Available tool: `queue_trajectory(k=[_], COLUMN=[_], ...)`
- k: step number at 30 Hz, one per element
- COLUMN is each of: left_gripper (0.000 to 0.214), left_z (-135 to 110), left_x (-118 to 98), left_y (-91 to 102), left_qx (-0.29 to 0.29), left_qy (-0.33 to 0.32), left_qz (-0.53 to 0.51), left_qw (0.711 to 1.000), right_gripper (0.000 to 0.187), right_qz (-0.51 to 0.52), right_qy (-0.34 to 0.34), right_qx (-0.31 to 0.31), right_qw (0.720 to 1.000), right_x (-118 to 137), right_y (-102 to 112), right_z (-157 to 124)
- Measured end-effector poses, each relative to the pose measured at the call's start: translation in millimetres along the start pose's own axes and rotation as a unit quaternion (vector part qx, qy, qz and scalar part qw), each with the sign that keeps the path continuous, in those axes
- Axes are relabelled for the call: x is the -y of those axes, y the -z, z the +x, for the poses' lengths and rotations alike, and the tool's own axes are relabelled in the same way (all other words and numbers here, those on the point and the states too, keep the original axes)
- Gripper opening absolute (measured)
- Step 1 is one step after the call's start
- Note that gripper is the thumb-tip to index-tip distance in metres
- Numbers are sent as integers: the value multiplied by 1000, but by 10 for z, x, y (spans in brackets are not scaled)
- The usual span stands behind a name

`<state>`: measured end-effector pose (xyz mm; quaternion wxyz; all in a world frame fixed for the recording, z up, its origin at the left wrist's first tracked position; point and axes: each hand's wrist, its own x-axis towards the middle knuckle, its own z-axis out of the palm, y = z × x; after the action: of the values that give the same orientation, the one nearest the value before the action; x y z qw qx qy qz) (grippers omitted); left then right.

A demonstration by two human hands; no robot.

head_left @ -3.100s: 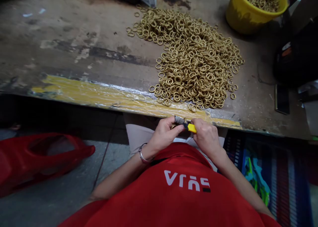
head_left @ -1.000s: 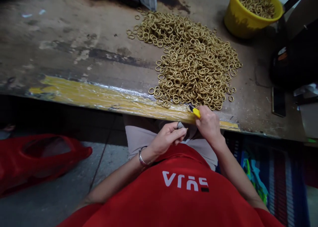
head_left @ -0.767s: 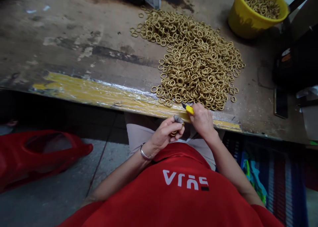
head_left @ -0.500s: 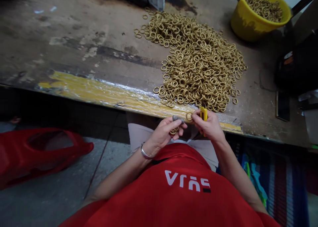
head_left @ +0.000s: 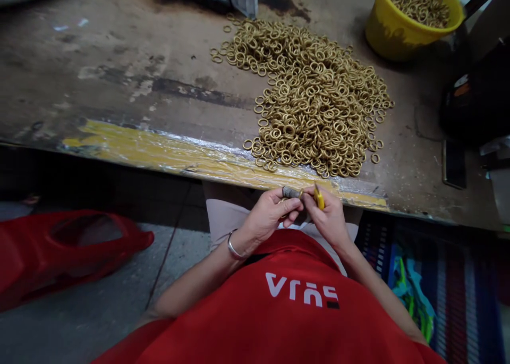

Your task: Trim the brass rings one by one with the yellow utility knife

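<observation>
My left hand point(head_left: 271, 212), with a grey wrapping on its index finger and a metal bangle at the wrist, is closed on gold-coloured rings, mostly hidden by the fingers. One ring point(head_left: 301, 194) stands between the fingertips of both hands, which meet just in front of the table edge. In my right hand point(head_left: 329, 215) is a yellow utility knife point(head_left: 319, 198), its dark blade pointing up and away from me. Beyond the hands, a large heap of matching rings point(head_left: 319, 103) lies on the worn table.
A yellow tub point(head_left: 392, 37) of rings stands at the back right. A phone point(head_left: 454, 164) lies by a dark object at the right. Yellow tape point(head_left: 159, 149) covers the table's front edge. A red plastic chair point(head_left: 71, 247) is at the lower left.
My right hand has moved left and down from the heap's edge, bringing its ring to the left fingertips. The knife has come along, now tilted differently.
</observation>
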<state>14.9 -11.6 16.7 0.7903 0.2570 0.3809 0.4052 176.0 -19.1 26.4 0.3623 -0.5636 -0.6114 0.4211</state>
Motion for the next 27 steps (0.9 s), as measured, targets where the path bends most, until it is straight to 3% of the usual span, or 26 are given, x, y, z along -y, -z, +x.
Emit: queue_trajectory(k=[2,4,9,13,16,18,22,27], left_gripper=[33,31,26,18,15,15,30,36], left_z=[-13,-26,-44,-121,-213,-226,-88,40], left_x=[9,12,-7,-73,-119,-112,-10,68], left_y=[6,14,65,85,44,40,159,257], left_qx=[-9,-12,-21,-44,13,62,52,24], left_qy=[-14,-23,-72,-168,-195,-160,-37,7], left_qz=[34,72,197,323,362,334,150,18], left_qw=[999,997,977,930,911,927,987,1000], right_gripper=[14,20,20,18,21,18,14,18], right_qz=[-163,-292,-458,-500,-543,-546,-524,-552], right_qy=[85,104,35,2,-66,-70,2,-2], right_qx=[13,38,73,91,69,41,-4,-10], right_qw=[983,950,885,861,835,834,852,834], right_x=[1,3,44,114,134,117,44,-56], right_y=[83,134,67,-1,88,184,253,162], right_z=[-31,-65,-84,51,210,300,439,627])
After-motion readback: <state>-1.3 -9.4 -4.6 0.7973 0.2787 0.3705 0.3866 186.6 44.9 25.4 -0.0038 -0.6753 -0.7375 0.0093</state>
